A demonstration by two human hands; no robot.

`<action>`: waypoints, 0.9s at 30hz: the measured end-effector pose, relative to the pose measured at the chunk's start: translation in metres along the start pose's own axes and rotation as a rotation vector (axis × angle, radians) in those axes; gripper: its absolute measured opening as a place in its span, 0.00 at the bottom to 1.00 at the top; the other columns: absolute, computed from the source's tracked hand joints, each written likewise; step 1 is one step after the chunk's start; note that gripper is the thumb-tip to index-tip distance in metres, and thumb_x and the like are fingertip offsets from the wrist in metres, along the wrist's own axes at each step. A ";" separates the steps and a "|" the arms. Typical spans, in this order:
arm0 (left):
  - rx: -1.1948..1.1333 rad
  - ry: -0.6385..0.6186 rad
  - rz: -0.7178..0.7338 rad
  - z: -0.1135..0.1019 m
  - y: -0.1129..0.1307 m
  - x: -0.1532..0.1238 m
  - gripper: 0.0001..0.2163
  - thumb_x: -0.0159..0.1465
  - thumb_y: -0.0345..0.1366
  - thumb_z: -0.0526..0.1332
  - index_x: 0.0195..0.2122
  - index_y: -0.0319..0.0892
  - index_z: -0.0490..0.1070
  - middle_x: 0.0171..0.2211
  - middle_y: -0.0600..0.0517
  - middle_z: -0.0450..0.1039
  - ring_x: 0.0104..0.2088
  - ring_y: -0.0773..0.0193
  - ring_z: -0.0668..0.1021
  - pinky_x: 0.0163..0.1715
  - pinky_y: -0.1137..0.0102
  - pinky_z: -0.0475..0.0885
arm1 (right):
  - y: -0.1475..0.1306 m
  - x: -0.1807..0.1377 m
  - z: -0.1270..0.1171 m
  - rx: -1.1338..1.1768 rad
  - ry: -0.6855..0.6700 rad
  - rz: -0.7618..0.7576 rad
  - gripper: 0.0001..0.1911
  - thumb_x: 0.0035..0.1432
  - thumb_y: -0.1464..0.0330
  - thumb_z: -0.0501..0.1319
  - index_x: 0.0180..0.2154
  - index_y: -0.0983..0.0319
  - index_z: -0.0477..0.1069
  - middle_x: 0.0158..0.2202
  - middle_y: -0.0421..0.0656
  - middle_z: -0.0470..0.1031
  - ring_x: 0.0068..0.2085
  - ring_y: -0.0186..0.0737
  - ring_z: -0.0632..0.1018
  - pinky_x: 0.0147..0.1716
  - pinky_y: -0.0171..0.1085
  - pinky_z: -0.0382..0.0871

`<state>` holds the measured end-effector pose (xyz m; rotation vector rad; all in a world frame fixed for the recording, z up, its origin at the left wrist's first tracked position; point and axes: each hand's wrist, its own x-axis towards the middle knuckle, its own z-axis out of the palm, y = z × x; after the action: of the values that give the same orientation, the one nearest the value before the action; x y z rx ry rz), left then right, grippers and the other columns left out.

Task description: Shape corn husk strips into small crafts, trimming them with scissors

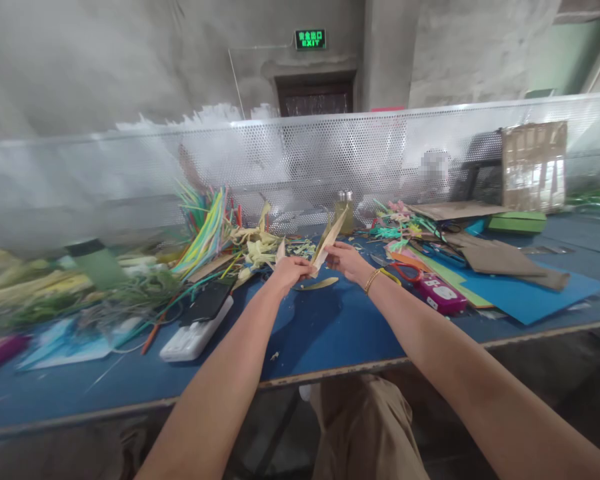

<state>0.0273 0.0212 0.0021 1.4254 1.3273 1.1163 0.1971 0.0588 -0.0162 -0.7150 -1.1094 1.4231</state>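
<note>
Head view: a pale, dry husk strip (332,238) is held above the blue tabletop (330,340), its lower end pinched by the left hand (293,269), its right edge by the right hand (349,260). Beyond, a black phone (206,303) is seen at eight o'clock, a magenta case (441,294) at four.

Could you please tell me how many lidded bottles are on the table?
2: a green bottle at the left, and a yellowish bottle near the back, beyond the held pale strip. Others may be hidden among the clutter.
</note>
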 end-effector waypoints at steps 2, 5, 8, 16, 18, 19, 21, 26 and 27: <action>0.036 -0.015 -0.012 0.001 0.001 -0.001 0.07 0.44 0.31 0.71 0.22 0.38 0.75 0.16 0.54 0.70 0.20 0.70 0.71 0.22 0.75 0.63 | -0.001 0.003 -0.003 0.009 0.017 -0.048 0.14 0.40 0.63 0.70 0.30 0.61 0.70 0.26 0.39 0.76 0.28 0.34 0.75 0.31 0.34 0.68; 0.083 -0.041 -0.002 0.001 0.000 0.000 0.06 0.45 0.31 0.70 0.22 0.39 0.75 0.16 0.55 0.70 0.20 0.70 0.70 0.22 0.75 0.63 | -0.005 0.007 -0.006 0.009 0.058 -0.125 0.13 0.43 0.64 0.68 0.32 0.61 0.71 0.27 0.39 0.77 0.28 0.34 0.75 0.32 0.35 0.70; 0.114 -0.064 0.022 0.000 -0.002 0.002 0.05 0.46 0.31 0.69 0.22 0.39 0.74 0.16 0.55 0.70 0.19 0.71 0.69 0.22 0.75 0.62 | -0.010 0.008 -0.008 0.025 0.138 -0.165 0.10 0.46 0.66 0.66 0.33 0.60 0.69 0.30 0.40 0.78 0.30 0.35 0.76 0.32 0.35 0.70; 0.149 -0.204 0.192 0.003 0.002 -0.003 0.07 0.47 0.37 0.69 0.25 0.40 0.75 0.21 0.55 0.72 0.22 0.70 0.69 0.25 0.74 0.62 | -0.014 0.007 -0.007 0.062 0.339 -0.088 0.02 0.53 0.70 0.59 0.29 0.59 0.66 0.27 0.40 0.77 0.27 0.35 0.75 0.29 0.37 0.71; 0.153 -0.265 0.247 0.006 0.001 -0.003 0.08 0.48 0.39 0.69 0.26 0.40 0.75 0.23 0.54 0.73 0.23 0.70 0.70 0.27 0.74 0.62 | -0.013 0.008 -0.007 0.071 0.386 -0.054 0.03 0.54 0.70 0.57 0.28 0.59 0.65 0.27 0.40 0.76 0.25 0.35 0.73 0.28 0.38 0.71; 0.158 -0.277 0.257 0.006 0.000 -0.003 0.09 0.48 0.40 0.68 0.26 0.40 0.75 0.23 0.54 0.73 0.24 0.69 0.70 0.27 0.74 0.62 | -0.012 0.008 -0.007 0.072 0.400 -0.043 0.03 0.54 0.70 0.57 0.28 0.59 0.65 0.27 0.40 0.76 0.24 0.35 0.73 0.27 0.38 0.71; 0.172 -0.276 0.253 0.007 -0.001 -0.002 0.10 0.48 0.41 0.68 0.26 0.40 0.74 0.23 0.54 0.73 0.24 0.69 0.70 0.27 0.74 0.62 | -0.012 0.008 -0.007 0.068 0.420 -0.030 0.03 0.54 0.70 0.57 0.28 0.59 0.65 0.26 0.40 0.76 0.25 0.35 0.73 0.27 0.37 0.70; 0.217 -0.235 0.233 0.004 -0.003 0.001 0.10 0.47 0.39 0.68 0.24 0.39 0.72 0.20 0.57 0.68 0.22 0.70 0.67 0.24 0.74 0.59 | -0.010 0.008 -0.005 -0.099 0.421 -0.143 0.08 0.53 0.63 0.59 0.27 0.59 0.66 0.26 0.41 0.75 0.27 0.37 0.74 0.28 0.36 0.69; 0.228 -0.227 0.233 0.003 -0.004 0.001 0.09 0.47 0.38 0.68 0.24 0.39 0.71 0.19 0.57 0.67 0.21 0.70 0.66 0.23 0.74 0.58 | -0.009 0.007 -0.004 -0.168 0.421 -0.202 0.09 0.52 0.60 0.59 0.27 0.59 0.67 0.26 0.41 0.76 0.28 0.38 0.74 0.29 0.36 0.69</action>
<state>0.0295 0.0225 -0.0026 1.8546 1.1760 0.9362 0.2030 0.0657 -0.0085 -0.9439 -0.9435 0.9594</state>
